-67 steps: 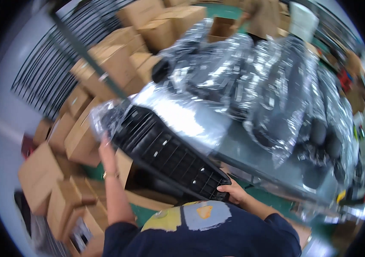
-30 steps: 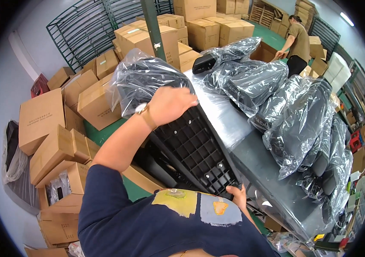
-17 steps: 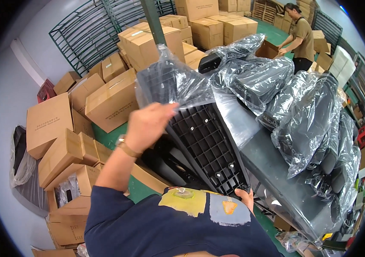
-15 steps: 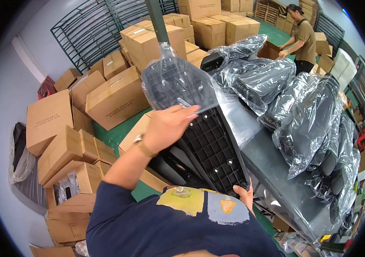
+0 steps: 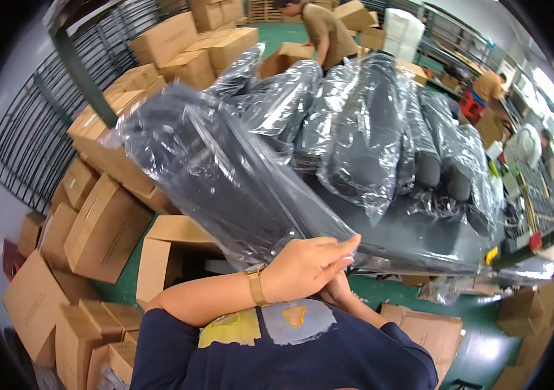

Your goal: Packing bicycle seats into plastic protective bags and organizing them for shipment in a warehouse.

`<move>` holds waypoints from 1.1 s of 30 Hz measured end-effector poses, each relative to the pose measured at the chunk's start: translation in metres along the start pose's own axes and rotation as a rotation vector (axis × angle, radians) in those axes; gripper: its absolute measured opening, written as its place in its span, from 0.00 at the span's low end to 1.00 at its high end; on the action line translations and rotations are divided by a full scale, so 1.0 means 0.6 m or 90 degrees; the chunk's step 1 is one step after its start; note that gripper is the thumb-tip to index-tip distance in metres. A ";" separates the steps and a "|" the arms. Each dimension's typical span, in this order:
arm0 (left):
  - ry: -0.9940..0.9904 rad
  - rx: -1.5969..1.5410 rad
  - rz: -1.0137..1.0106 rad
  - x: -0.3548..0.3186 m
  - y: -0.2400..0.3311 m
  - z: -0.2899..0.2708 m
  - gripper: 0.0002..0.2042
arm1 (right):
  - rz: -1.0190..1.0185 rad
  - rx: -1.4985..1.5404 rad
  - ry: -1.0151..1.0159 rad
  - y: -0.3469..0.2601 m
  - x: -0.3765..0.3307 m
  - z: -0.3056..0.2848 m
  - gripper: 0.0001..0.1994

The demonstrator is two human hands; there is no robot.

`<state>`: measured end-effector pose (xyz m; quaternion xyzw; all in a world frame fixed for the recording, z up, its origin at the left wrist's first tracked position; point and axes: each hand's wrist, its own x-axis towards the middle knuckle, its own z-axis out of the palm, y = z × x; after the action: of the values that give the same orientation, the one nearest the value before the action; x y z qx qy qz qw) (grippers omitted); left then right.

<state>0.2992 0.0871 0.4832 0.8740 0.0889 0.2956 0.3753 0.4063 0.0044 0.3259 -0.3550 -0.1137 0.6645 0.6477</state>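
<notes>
A long black padded panel point(image 5: 225, 169) slants up and away to the left in front of me, with a clear plastic bag drawn over nearly its whole length. My left hand point(image 5: 300, 266), with a gold watch at the wrist, is closed on the plastic bag's edge at the panel's near end. Just behind it my right hand point(image 5: 337, 288) holds that same end; its fingers are mostly hidden by the left hand. More bagged black padded pieces point(image 5: 365, 130) lie side by side on the dark table point(image 5: 420, 240) beyond.
An open carton point(image 5: 153, 260) stands below the panel. Stacked cartons point(image 5: 105, 227) fill the left side, near a green metal rack point(image 5: 37, 123) and a post point(image 5: 82, 71). Flattened cardboard point(image 5: 423, 328) lies at lower right. A co-worker point(image 5: 326, 32) bends over a box; another person point(image 5: 488, 84) is farther right.
The bag has come down from the panel's far part over most of its length. My left hand has moved down to the near end, beside the right. The view has turned right.
</notes>
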 end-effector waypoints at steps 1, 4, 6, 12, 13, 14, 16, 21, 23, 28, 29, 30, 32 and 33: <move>-0.017 0.031 0.066 0.009 0.004 0.003 0.21 | -0.036 0.067 -0.013 -0.008 -0.002 -0.005 0.21; -0.107 0.128 0.156 0.039 0.013 0.024 0.26 | -0.180 0.105 -0.001 -0.034 -0.004 -0.030 0.24; -0.133 0.122 0.180 0.046 -0.002 0.035 0.30 | -0.304 0.106 0.033 -0.070 -0.009 -0.052 0.21; -0.206 -0.138 -0.033 -0.004 -0.065 0.000 0.24 | -0.557 0.136 0.169 -0.221 -0.025 -0.110 0.23; -0.198 -0.118 -0.055 -0.027 -0.093 -0.007 0.21 | -0.587 0.121 0.191 -0.247 -0.023 -0.115 0.23; -0.192 -0.101 -0.077 -0.054 -0.121 -0.013 0.18 | -0.632 0.080 0.219 -0.273 -0.017 -0.134 0.22; -0.141 -0.137 -0.255 -0.122 -0.164 -0.024 0.15 | -0.687 0.009 0.305 -0.324 -0.002 -0.148 0.22; 0.061 -0.350 -0.685 -0.346 -0.264 -0.007 0.10 | -0.610 -0.020 0.347 -0.451 0.064 -0.256 0.14; 0.137 -0.338 -0.750 -0.428 -0.294 0.020 0.10 | -0.601 -0.022 0.311 -0.494 0.081 -0.316 0.17; 0.229 -0.327 -0.899 -0.545 -0.309 0.093 0.11 | -0.481 -0.039 0.288 -0.501 0.070 -0.283 0.31; 0.237 -0.332 -0.915 -0.571 -0.311 0.118 0.11 | -0.498 -0.030 0.326 -0.470 0.079 -0.242 0.32; 0.239 -0.340 -0.924 -0.591 -0.315 0.141 0.11 | -0.525 -0.024 0.368 -0.441 0.079 -0.200 0.33; 0.233 -0.322 -0.940 -0.612 -0.320 0.170 0.11 | -0.485 0.000 0.272 -0.419 0.068 -0.265 0.27; 0.205 -0.286 -0.944 -0.621 -0.324 0.180 0.10 | -0.398 -0.053 0.199 -0.402 0.049 -0.323 0.21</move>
<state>0.0735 0.0182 0.1194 0.4365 0.6394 0.1018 0.6247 0.7172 0.0051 0.3236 -0.4262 -0.1433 0.3666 0.8145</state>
